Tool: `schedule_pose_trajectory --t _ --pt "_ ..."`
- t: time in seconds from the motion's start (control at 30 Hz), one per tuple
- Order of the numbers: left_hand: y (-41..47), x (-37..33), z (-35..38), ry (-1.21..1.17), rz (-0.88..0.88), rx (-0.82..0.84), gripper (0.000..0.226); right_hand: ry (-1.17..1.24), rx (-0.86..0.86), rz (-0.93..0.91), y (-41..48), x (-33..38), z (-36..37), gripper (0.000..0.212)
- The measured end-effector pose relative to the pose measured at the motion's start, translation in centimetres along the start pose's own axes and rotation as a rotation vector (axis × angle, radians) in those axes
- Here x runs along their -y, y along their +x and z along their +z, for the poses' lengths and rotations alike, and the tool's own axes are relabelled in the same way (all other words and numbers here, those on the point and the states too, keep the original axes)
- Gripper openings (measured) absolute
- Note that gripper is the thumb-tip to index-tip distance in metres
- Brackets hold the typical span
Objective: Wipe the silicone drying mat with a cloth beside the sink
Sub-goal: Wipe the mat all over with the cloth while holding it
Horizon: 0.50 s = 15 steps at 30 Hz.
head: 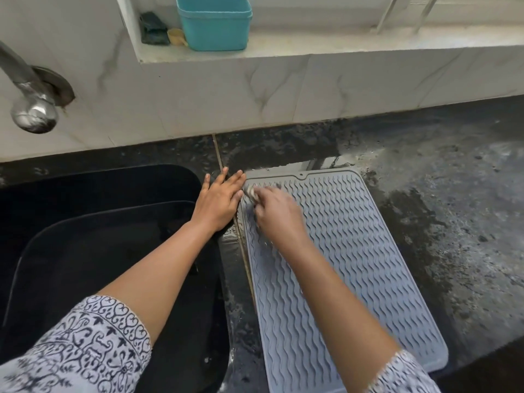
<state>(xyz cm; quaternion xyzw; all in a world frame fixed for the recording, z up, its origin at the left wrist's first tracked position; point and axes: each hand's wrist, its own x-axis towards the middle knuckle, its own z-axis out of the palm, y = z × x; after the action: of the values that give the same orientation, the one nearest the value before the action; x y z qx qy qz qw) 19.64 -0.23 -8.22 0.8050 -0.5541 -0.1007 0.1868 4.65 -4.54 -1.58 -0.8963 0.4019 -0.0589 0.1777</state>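
A grey silicone drying mat (348,251) with wavy ridges lies on the dark countertop, right of the black sink (93,222). My right hand (276,212) is on the mat's far left corner, closed around a small bunched cloth (251,192) that is mostly hidden and blurred. My left hand (219,198) lies flat with fingers spread on the counter strip between sink and mat, just touching the mat's left edge.
A chrome tap (31,109) juts from the marble wall at the far left. On the window ledge stand a teal plastic tub (214,22), a dark scrubber (153,29) and a small yellowish item. The countertop (453,208) right of the mat looks wet.
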Motion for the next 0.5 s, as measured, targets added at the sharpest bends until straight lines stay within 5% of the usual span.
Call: schedule_pose_trajectory --t 0.13,0.3,0.5 --pt "-0.1 0.0 0.0 -0.024 -0.013 -0.008 0.047 -0.032 -0.029 0.027 2.5 0.4 4.1 0.05" --pt "-0.2 0.0 -0.2 -0.015 -0.006 -0.008 0.047 -0.131 -0.055 -0.064 -0.5 0.0 3.5 0.045" --pt "-0.3 -0.2 -0.2 -0.056 -0.022 -0.016 0.045 -0.224 0.242 -0.066 -9.0 0.6 -0.3 0.036"
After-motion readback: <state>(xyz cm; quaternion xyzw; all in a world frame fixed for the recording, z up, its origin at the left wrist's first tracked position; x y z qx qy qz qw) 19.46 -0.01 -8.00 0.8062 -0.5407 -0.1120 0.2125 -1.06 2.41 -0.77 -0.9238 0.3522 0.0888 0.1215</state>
